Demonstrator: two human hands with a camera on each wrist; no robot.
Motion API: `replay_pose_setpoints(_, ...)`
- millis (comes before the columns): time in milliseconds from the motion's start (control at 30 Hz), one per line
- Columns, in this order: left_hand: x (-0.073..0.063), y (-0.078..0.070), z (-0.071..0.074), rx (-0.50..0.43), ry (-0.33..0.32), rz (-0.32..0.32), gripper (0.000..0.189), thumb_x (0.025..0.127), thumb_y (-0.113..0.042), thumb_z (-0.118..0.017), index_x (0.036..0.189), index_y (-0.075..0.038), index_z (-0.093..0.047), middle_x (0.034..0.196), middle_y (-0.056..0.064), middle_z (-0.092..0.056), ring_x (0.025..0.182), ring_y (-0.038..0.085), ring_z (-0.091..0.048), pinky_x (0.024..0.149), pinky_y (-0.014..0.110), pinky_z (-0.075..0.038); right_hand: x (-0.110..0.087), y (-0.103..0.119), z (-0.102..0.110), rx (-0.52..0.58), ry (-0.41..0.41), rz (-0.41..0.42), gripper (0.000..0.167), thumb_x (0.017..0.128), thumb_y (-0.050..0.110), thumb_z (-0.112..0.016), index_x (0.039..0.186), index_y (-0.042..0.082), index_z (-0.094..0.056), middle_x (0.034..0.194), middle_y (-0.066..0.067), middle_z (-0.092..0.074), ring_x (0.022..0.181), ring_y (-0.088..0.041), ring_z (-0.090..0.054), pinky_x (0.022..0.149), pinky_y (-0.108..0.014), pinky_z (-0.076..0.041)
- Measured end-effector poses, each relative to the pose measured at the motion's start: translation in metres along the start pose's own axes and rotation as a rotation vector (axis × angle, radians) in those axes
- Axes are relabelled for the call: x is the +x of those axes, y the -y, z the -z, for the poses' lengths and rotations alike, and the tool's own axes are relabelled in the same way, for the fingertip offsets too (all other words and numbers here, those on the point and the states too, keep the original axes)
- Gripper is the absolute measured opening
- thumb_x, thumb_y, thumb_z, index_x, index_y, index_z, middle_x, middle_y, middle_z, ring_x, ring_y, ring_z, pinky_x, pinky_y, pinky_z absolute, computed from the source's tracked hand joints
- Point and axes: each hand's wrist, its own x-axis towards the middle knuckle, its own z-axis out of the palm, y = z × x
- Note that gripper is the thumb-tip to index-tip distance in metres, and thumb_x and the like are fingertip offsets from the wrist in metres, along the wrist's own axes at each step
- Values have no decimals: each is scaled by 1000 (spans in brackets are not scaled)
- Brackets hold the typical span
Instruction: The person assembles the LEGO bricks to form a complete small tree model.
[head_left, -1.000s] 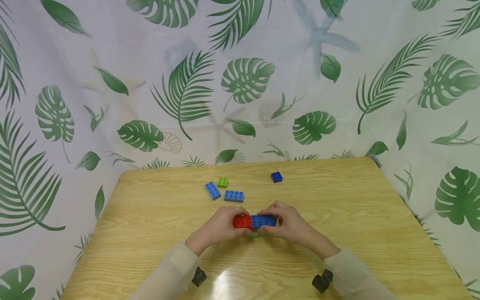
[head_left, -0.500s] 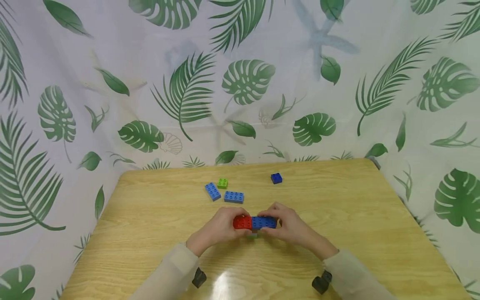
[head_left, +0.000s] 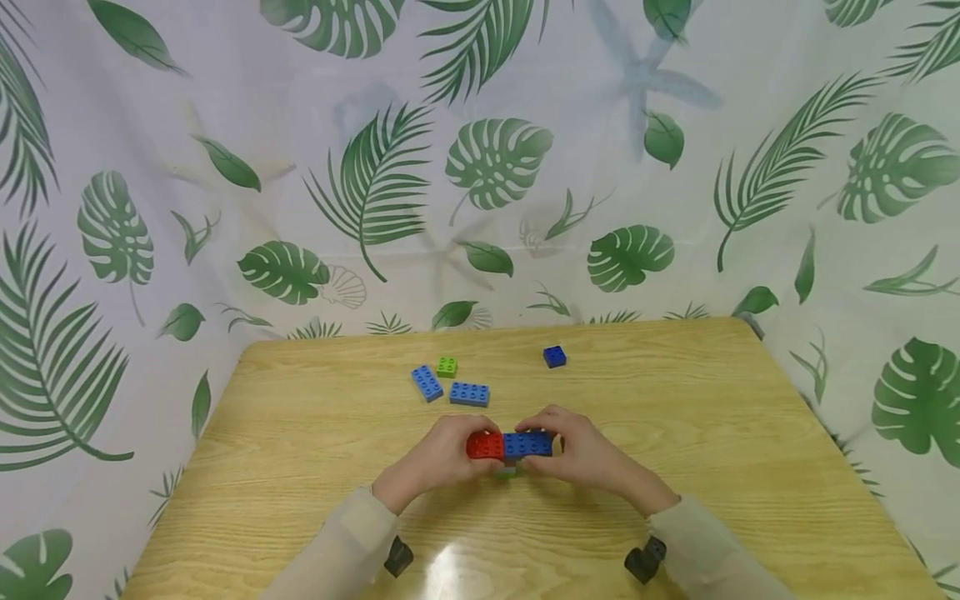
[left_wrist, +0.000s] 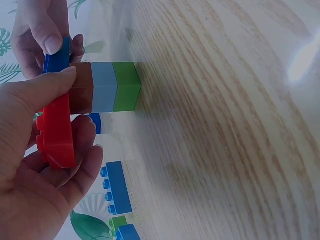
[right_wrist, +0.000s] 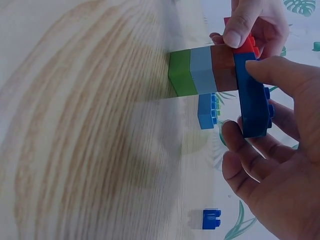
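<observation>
At the near middle of the table in the head view, my left hand point(head_left: 438, 454) grips a red toy brick point(head_left: 485, 446) with slanted ends. Beside it my right hand point(head_left: 585, 454) holds a blue eight-stud brick point(head_left: 527, 444), thumb on the near side and fingers on the far side. The two bricks meet end to end on top of a small upright stack. In the left wrist view the stack runs from a brown brick point(left_wrist: 81, 89) through a light blue brick point(left_wrist: 104, 87) to a green brick point(left_wrist: 127, 87) at the tabletop.
Behind the hands lie two blue eight-stud bricks, one slanted point(head_left: 427, 383) and one crosswise point(head_left: 469, 394), near a lime green brick point(head_left: 447, 367). A dark blue four-stud brick point(head_left: 554, 357) sits further right. A leaf-print curtain point(head_left: 495, 167) hangs behind the wooden table point(head_left: 300, 433).
</observation>
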Motion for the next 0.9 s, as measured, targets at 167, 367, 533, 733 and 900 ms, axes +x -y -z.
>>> replay_pose_setpoints(167, -1, 0, 0, -7, -16, -13, 37, 91, -29, -85, 121, -11, -72, 109, 3, -74, 93, 11, -63, 80, 21, -55, 1, 1, 2, 13, 10, 0, 38, 94, 28, -81, 128, 16, -72, 113, 1, -67, 92, -10, -55, 75, -30, -54)
replay_pose_setpoints(367, -2, -1, 0, -19, -23, -16, 37, 91, -29, -85, 121, -11, -72, 110, 2, -74, 94, 12, -64, 79, 22, -55, 2, 1, 1, 3, 17, -4, 37, 95, 28, -80, 129, 16, -72, 114, 2, -68, 95, -10, -56, 82, -37, -57)
replay_pose_setpoints(533, -3, -1, 0, -21, -26, -24, 38, 91, -28, -85, 122, -10, -72, 110, 3, -74, 93, 12, -64, 79, 22, -55, 3, 1, 1, 0, 17, -4, 37, 94, 29, -80, 128, 17, -72, 113, 3, -68, 95, -10, -57, 83, -36, -57)
replay_pose_setpoints(733, -3, 0, 0, -17, -27, -28, 38, 91, -28, -85, 122, -11, -72, 110, 2, -74, 93, 11, -64, 79, 22, -54, 4, 0, 0, 2, 28, -20, 37, 94, 30, -81, 128, 18, -72, 113, 3, -68, 95, -11, -56, 83, -35, -56)
replay_pose_setpoints(900, -4, 2, 1, -35, -12, -6, 46, 93, -37, -82, 127, -10, -71, 112, 3, -74, 92, 10, -63, 77, 21, -54, 4, 0, 0, 12, 33, -25, 38, 94, 30, -81, 129, 18, -72, 113, 3, -68, 94, -12, -56, 81, -31, -55)
